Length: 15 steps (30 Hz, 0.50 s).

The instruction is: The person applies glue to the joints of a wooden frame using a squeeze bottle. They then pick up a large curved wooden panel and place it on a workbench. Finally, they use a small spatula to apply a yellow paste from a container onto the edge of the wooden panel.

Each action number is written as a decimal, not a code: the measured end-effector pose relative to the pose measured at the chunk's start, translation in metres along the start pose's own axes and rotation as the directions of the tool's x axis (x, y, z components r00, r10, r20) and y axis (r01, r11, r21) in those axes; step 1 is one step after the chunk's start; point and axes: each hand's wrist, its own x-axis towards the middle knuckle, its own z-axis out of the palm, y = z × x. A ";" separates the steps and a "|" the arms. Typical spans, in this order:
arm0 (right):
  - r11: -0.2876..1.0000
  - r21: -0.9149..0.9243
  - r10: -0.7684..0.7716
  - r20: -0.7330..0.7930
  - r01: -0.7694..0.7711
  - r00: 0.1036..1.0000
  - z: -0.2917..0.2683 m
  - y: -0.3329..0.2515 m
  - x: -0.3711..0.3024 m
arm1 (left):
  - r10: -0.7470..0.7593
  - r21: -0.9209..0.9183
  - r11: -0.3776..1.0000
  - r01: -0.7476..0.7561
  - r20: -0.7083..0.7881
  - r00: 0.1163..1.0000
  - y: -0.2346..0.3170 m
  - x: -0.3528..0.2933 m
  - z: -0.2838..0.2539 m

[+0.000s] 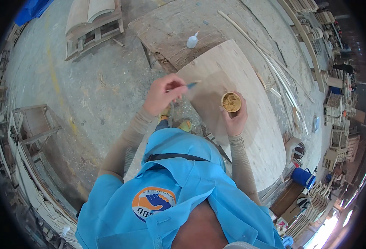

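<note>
My left hand (163, 94) is closed around a small blue tool (191, 85), perhaps a putty knife, with something tan at its tip. The hand is slightly blurred and hovers near the left edge of a pale curved wooden panel (249, 137). In my right hand (236, 118) is a round tub (231, 102) of tan paste, held mouth up above the panel. The paste's surface is rough and scooped. The tool tip is apart from both tub and panel, to the left of the tub.
A white squeeze bottle (192, 40) stands on a worn wooden board (166, 25) beyond the panel. Long wood strips (270, 62) lie to the right. Curved wooden pieces rest on a stand (93, 39) at far left. A wooden frame (37, 124) stands on the left.
</note>
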 end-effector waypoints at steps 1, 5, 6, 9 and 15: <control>0.999 0.041 0.021 0.006 -0.021 1.000 0.001 0.000 -0.001 | 0.037 -0.020 0.999 -0.039 -0.094 0.995 -0.013 -0.005 -0.009; 0.996 0.060 0.071 0.017 -0.072 0.997 0.001 -0.004 -0.001 | 0.286 0.372 0.917 -0.141 -0.370 0.884 -0.048 -0.017 -0.029; 0.996 0.065 0.067 0.023 -0.068 0.998 0.001 0.000 -0.002 | 0.318 0.418 0.897 -0.142 -0.390 0.864 -0.056 -0.019 -0.030; 0.995 0.085 0.057 0.043 -0.061 0.997 0.000 0.010 -0.004 | 0.378 0.456 0.878 -0.145 -0.476 0.794 -0.080 -0.020 -0.022; 0.986 0.154 0.060 0.056 -0.068 0.997 0.001 0.011 -0.005 | 0.426 0.493 0.858 -0.143 -0.528 0.734 -0.097 -0.017 -0.016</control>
